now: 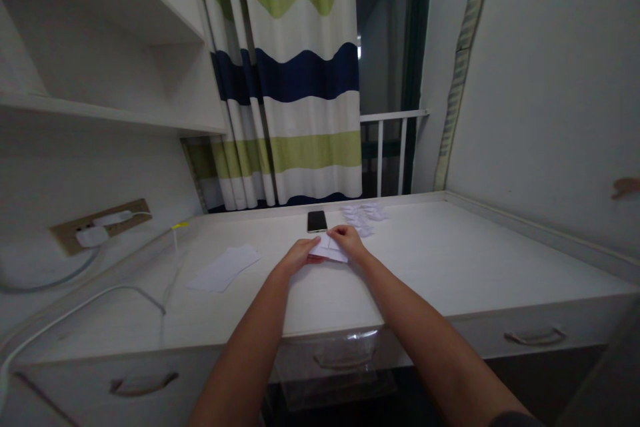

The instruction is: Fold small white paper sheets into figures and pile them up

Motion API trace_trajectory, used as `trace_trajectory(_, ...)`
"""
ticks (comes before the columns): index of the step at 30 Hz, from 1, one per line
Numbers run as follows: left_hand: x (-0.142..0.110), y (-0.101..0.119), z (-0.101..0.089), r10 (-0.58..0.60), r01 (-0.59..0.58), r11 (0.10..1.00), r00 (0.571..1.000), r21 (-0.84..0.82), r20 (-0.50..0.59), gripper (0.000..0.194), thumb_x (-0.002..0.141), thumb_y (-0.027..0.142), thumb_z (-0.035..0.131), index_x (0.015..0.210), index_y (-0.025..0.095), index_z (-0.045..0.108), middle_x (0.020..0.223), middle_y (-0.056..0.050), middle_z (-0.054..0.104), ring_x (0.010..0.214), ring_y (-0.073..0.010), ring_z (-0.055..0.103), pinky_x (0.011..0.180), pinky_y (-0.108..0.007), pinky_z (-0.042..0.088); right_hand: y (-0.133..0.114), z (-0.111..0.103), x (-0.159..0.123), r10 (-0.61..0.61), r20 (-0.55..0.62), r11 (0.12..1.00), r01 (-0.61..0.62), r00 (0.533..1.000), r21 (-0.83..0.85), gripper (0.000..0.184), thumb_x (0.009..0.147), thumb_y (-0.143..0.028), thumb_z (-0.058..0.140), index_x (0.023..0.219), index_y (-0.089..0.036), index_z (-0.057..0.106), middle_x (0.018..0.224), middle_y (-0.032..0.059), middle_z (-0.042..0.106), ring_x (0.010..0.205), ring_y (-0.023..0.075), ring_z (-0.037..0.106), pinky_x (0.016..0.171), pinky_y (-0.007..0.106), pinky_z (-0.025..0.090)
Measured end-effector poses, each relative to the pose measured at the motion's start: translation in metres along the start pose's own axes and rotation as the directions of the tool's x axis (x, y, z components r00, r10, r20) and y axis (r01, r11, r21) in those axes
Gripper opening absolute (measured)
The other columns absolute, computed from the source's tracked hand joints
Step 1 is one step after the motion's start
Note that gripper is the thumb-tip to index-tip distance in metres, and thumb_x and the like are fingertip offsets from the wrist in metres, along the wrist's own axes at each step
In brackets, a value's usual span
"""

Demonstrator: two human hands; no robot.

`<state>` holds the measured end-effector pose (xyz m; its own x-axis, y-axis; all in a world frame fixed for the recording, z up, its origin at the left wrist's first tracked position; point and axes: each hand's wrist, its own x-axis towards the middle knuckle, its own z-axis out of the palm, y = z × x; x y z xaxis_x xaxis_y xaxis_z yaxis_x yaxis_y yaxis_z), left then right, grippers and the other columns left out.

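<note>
**Left hand:** your left hand (pixel 300 255) is partly curled, its fingers gripping the left side of the folded white paper (pixel 329 249).

**Right hand:** your right hand (pixel 347 242) is also partly curled, with its fingers over the paper's upper right side.

**Paper:** it lies on the tabletop between your hands, with a reddish layer showing beneath; at this size, it looks like several folds, but you can't be sure.

**Tabletop:** the white tabletop (pixel 450 260) has two drawers with curved metal handles (pixel 535 337) along its front. Just beyond your hands lies a black smartphone (pixel 317 221). To its right is a scattered pile of small white paper pieces (pixel 363 215), and flat white paper sheets (pixel 225 268) lie to your left.

**Left wall:** a white plug (pixel 91 236) sits in a brown socket strip (pixel 100 227) beneath a white shelf (pixel 100 107). A white cable (pixel 65 310) runs along the tabletop.

**Far end:** a green, navy and white striped curtain (pixel 305 80) hangs beside a white railing (pixel 387 147).
</note>
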<state>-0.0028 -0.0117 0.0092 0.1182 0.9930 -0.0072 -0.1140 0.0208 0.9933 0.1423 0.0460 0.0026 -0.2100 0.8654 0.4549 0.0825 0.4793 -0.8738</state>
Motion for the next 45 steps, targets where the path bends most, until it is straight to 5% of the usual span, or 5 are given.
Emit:
trace_trajectory(11, 0.004, 0.0, -0.001, -0.014, 0.016, 0.999, 0.997, 0.032, -0.079, 0.041, 0.066, 0.051, 0.056, 0.076, 0.011, 0.061, 0.063, -0.005, 0.061, 0.058, -0.0141, 0.056, 0.056, -0.028, 0.045, -0.004, 0.0, -0.003, 0.038, 0.002, 0.999, -0.038, 0.999, 0.021, 0.025, 0.061, -0.036, 0.057, 0.057, -0.012, 0.061, 0.05, 0.0003, 0.053, 0.048, 0.0094, 0.042, 0.046, 0.022, 0.03)
trace_trajectory(20, 0.004, -0.003, -0.003, 0.09, -0.097, 0.925, 0.995, 0.368, 0.036, 0.031, 0.052, 0.039, 0.068, 0.062, 0.01, 0.062, 0.052, 0.001, 0.055, 0.048, -0.0093, 0.044, 0.047, -0.021, 0.029, -0.006, 0.009, -0.008, 0.011, 0.142, 0.998, -0.019, 0.99, 0.058, 0.029, 0.062, -0.039, 0.058, 0.06, -0.011, 0.063, 0.052, 0.0012, 0.055, 0.05, 0.009, 0.043, 0.046, 0.021, 0.031)
trace_trajectory(27, 0.002, 0.005, -0.004, 0.096, -0.073, 0.992, 0.968, 0.105, -0.232, 0.032, 0.053, 0.032, 0.068, 0.078, 0.013, 0.063, 0.069, -0.002, 0.062, 0.063, -0.0131, 0.053, 0.055, -0.021, 0.037, -0.013, 0.003, -0.011, 0.0, 0.223, 0.973, -0.051, 0.975, 0.223, 0.042, 0.057, -0.029, 0.066, 0.098, -0.02, 0.06, 0.068, -0.0007, 0.058, 0.057, 0.0088, 0.05, 0.05, 0.019, 0.039)
trace_trajectory(30, 0.0, 0.008, -0.005, 0.057, -0.06, 0.998, 0.953, -0.003, -0.297, 0.031, 0.053, 0.028, 0.067, 0.082, 0.016, 0.061, 0.075, -0.002, 0.061, 0.067, -0.0119, 0.053, 0.055, -0.02, 0.038, -0.015, 0.002, -0.014, 0.022, 0.286, 0.971, -0.089, 0.958, 0.224, 0.044, 0.054, -0.024, 0.068, 0.096, -0.022, 0.06, 0.08, 0.0008, 0.059, 0.061, 0.0089, 0.052, 0.05, 0.02, 0.042)
trace_trajectory(45, -0.007, 0.01, 0.0, 0.014, -0.011, 1.0, 0.961, 0.014, -0.278, 0.028, 0.055, 0.021, 0.067, 0.081, 0.016, 0.057, 0.078, -0.002, 0.061, 0.072, -0.0143, 0.056, 0.059, -0.023, 0.043, -0.003, 0.007, -0.008, 0.007, 0.222, 0.994, -0.032, 0.975, 0.109, 0.026, 0.057, -0.036, 0.064, 0.069, -0.013, 0.063, 0.055, 0.0001, 0.055, 0.049, 0.0077, 0.047, 0.046, 0.02, 0.04)
